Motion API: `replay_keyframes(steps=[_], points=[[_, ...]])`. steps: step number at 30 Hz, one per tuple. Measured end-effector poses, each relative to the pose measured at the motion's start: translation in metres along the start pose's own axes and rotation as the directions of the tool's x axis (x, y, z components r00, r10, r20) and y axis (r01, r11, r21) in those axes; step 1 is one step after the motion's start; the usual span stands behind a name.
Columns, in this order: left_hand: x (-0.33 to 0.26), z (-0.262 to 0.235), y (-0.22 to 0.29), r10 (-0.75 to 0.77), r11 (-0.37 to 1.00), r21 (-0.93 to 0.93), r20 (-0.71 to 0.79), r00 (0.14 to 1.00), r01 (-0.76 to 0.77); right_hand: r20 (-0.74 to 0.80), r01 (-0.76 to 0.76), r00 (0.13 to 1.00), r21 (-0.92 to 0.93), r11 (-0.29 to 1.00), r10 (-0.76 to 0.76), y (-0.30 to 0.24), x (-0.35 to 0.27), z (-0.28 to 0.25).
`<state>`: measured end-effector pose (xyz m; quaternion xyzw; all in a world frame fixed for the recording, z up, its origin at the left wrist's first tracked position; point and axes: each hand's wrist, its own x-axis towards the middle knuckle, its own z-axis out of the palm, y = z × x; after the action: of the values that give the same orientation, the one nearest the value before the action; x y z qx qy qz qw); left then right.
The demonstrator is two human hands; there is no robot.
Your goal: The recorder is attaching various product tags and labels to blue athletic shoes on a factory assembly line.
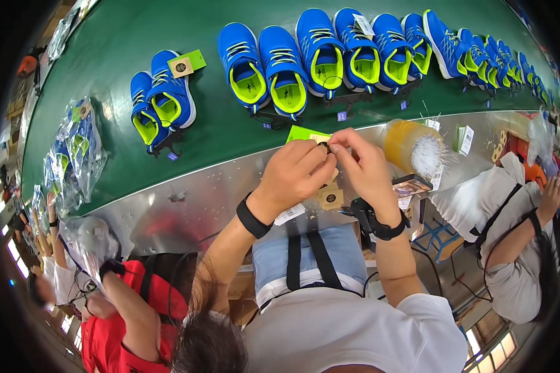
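Over the metal edge of the bench, my left hand (295, 173) and my right hand (362, 166) meet, fingertips pinched together. Between them is a hang tag, its green card (306, 133) sticking out beyond my left fingers. Part of the tag is covered by my fingers, and any cord on it is too small to make out. Brown square tags (331, 198) with a dark round mark lie just below my hands. Ahead stands a pair of blue shoes (282, 78) with lime linings. Another pair (163, 93), to the left, carries a green and brown tag.
A long row of blue shoes (389, 53) runs right along the green belt (199, 140). Right of my hands are a yellow roll of clear plastic fasteners (410, 146) and a phone (412, 184). Bagged shoes (74, 152) lie left. Co-workers sit both sides, one in red (127, 317).
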<state>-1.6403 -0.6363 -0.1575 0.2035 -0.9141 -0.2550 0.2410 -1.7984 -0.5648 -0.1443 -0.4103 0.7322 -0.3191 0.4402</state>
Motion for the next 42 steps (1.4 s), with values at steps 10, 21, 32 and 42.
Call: replay_keyframes(steps=[10,21,32,42], points=[[-0.007,-0.002,-0.063,-0.295,0.869,0.458,0.175,0.939,0.188,-0.167,0.195,0.963,-0.113,0.974,-0.212,0.004,0.016,0.010],[-0.041,-0.041,-0.078,-0.252,0.904,0.387,0.143,0.957,0.180,0.067,0.105,0.992,0.011,0.994,-0.105,0.003,0.075,0.060],[0.046,-0.033,-0.178,-0.478,0.862,0.109,0.501,0.721,0.495,-0.043,0.221,0.968,-0.314,0.923,-0.246,0.002,0.134,0.095],[0.038,-0.043,-0.163,-0.663,0.719,0.041,0.341,0.667,0.694,0.016,0.412,0.900,-0.361,0.837,-0.436,-0.002,0.144,0.099]])
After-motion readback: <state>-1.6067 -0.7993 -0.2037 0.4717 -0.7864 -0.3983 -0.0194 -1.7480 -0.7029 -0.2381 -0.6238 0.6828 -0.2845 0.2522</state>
